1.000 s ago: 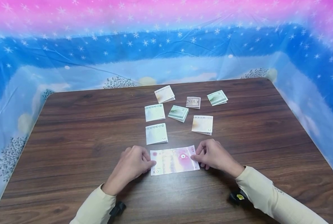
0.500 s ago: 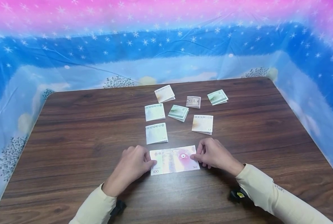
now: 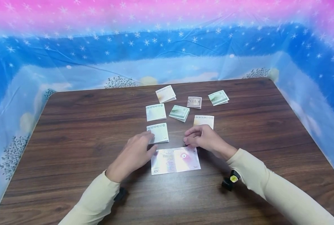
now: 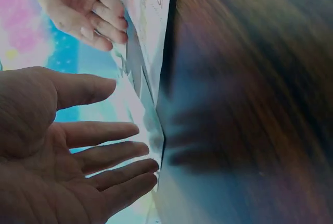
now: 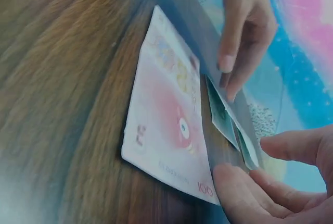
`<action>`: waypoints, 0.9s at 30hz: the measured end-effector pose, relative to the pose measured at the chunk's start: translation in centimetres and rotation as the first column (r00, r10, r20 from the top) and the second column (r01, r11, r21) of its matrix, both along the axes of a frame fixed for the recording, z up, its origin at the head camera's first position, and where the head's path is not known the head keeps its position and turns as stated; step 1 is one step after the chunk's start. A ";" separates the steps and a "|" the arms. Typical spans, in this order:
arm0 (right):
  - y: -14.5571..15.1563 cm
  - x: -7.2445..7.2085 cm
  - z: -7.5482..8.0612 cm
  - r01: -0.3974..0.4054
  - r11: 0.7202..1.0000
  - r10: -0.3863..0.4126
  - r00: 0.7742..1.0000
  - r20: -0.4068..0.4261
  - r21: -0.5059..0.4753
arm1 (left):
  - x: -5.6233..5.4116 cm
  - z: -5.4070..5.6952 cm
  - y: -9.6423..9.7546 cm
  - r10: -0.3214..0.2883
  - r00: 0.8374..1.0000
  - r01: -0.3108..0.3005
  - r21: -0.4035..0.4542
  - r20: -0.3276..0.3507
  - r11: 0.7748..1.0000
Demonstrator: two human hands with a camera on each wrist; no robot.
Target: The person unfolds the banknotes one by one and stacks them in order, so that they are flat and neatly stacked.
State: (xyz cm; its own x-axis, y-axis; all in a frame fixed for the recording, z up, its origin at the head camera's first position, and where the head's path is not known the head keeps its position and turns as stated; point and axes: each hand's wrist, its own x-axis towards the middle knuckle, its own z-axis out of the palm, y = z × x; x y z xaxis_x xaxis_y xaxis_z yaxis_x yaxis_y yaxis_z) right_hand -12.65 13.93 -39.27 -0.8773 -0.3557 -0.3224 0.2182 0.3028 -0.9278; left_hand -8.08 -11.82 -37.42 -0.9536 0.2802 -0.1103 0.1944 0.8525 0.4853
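A pink 100 banknote (image 3: pixel 176 162), unfolded with a crease down its middle, lies flat near me in the head view. My left hand (image 3: pixel 134 153) hovers above its far left corner, fingers over the left edge of a folded pale green banknote (image 3: pixel 160 133). The left wrist view shows that hand (image 4: pixel 62 140) with extended fingers, holding nothing. Above the pink note's far right corner is my right hand (image 3: pixel 207 140), partly covering a folded yellowish banknote (image 3: pixel 204 120). In the right wrist view, the thumb and fingers of the right hand (image 5: pixel 281 193) are apart, beside the pink note (image 5: pixel 164 109).
Farther back on the brown wooden table (image 3: pixel 80 134) lie several folded banknotes: a pale green one (image 3: pixel 155 112), a green one (image 3: pixel 179 112), a brownish one (image 3: pixel 194 102), another green one (image 3: pixel 218 97) and a yellowish one (image 3: pixel 165 94). A snowflake-patterned cloth (image 3: pixel 144 47) hangs behind.
Both hands have let go of the pink banknote's ends and moved forward, the right one also leftward. The pink note lies almost where it was.
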 end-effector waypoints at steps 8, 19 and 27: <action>-1.1 -1.1 0.1 0.052 0.989 -0.027 0.983 0.180 -0.139 | -0.7 -0.6 0.4 -0.112 0.994 0.113 -0.054 0.017 0.992; -2.6 -1.6 0.3 0.086 0.975 -0.028 0.962 0.272 -0.205 | -1.0 -0.6 1.8 -0.192 0.978 0.201 -0.108 0.087 0.974; -3.1 -1.6 1.0 0.132 0.968 -0.067 0.955 0.288 -0.215 | -0.9 -0.5 1.9 -0.200 0.976 0.205 -0.062 0.087 0.977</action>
